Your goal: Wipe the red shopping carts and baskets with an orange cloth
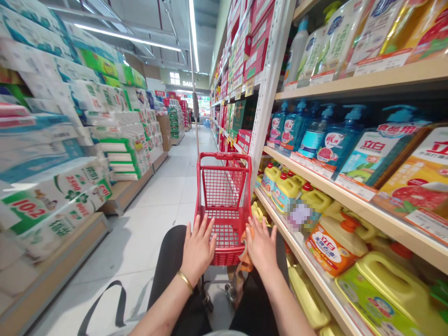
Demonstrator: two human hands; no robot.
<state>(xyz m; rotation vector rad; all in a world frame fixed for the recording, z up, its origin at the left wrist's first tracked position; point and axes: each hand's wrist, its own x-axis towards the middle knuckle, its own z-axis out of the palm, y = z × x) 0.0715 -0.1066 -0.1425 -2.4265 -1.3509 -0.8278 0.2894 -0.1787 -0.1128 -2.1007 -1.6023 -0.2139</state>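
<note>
tiled aisle (175,196): your left fingers (198,227) and right fingers (258,228) are spread apart, so grip the likely light, stiff red cart (226,257) by its top bar (224,156).

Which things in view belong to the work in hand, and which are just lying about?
At the hands:
left hand, fingers spread
right hand, fingers spread, beside an orange item
red cart ahead

Just around:
stacked paper packs, left
blue pump bottles, right
yellow jugs, lower right
black strap, lower left
</note>
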